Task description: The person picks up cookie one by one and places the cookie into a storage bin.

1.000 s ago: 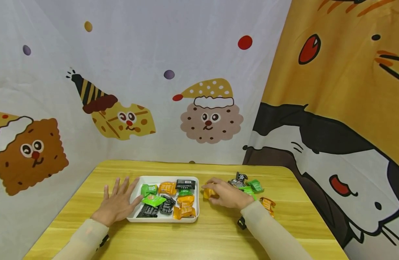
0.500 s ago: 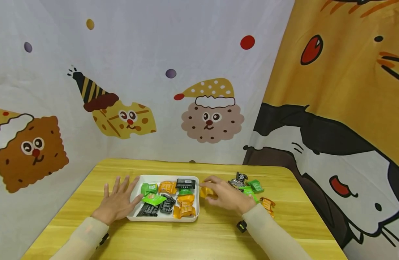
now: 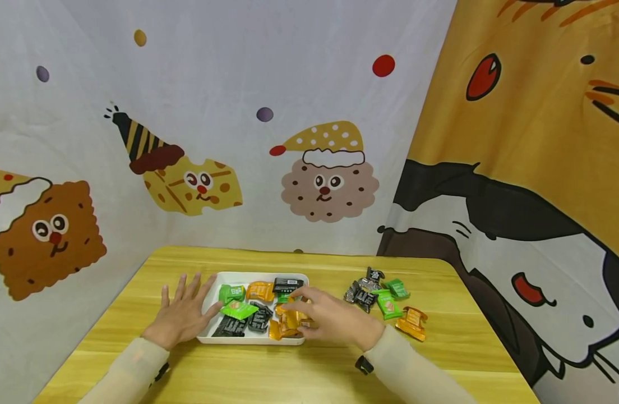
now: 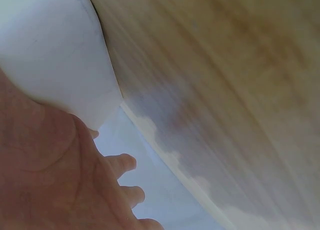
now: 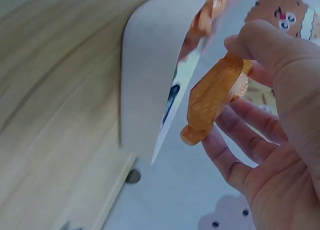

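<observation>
My right hand [image 3: 335, 317] pinches an orange wrapped candy [image 5: 212, 97] between thumb and fingers, over the right end of the white tray [image 3: 249, 341]. The right wrist view shows this candy just above the tray's side wall. In the tray lie green candies [image 3: 231, 293], orange candies [image 3: 261, 291] and black candies [image 3: 259, 317], with a light green candy [image 3: 239, 310] on top near the left. My left hand [image 3: 180, 315] is spread with straight fingers at the tray's left edge, its thumb overlapping the rim. The left wrist view shows its palm beside the tray's outer wall.
On the wooden table [image 3: 350, 365] right of the tray lies a loose group: several black candies [image 3: 362, 295], two green candies [image 3: 388, 306] and an orange candy [image 3: 412, 324]. A printed cartoon curtain [image 3: 213, 73] hangs behind the table.
My right hand has lifted the orange candy from the table right of the tray and carried it left over the tray. The left hand stays in place.
</observation>
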Motion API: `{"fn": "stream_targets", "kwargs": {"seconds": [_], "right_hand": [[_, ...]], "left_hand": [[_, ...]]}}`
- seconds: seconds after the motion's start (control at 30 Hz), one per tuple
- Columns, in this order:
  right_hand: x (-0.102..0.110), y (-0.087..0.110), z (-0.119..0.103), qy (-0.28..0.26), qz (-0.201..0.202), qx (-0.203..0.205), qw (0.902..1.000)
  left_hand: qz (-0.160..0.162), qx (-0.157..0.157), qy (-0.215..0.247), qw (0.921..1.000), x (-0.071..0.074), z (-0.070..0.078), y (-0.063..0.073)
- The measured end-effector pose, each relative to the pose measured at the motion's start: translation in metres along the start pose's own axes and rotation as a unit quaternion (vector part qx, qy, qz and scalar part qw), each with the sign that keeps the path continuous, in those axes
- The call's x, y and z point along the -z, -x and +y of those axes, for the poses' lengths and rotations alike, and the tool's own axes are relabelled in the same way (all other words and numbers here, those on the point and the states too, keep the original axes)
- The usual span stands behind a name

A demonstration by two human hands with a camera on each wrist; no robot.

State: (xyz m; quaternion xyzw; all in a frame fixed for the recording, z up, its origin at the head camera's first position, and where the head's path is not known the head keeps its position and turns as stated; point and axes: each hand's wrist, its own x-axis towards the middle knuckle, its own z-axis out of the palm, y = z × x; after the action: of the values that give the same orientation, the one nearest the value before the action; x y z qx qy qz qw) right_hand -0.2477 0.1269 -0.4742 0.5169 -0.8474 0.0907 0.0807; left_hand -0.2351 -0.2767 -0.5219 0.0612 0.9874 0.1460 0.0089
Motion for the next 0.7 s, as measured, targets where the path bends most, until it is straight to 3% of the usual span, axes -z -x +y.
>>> {"fn": "stream_targets", "kwargs": {"seconds": [0.27,0.7], "right_hand": [[-0.008,-0.017,-0.010,0.049,-0.012,0.059,0.9970],[-0.018,-0.040,-0.012,0.035,-0.053,0.032,0.9975]], "left_hand": [[0.000,-0.001,0.007,1.0000,0.001,0.001,0.001],[-0.004,0.000,0.007,1.0000,-0.001,-0.001,0.001]]}}
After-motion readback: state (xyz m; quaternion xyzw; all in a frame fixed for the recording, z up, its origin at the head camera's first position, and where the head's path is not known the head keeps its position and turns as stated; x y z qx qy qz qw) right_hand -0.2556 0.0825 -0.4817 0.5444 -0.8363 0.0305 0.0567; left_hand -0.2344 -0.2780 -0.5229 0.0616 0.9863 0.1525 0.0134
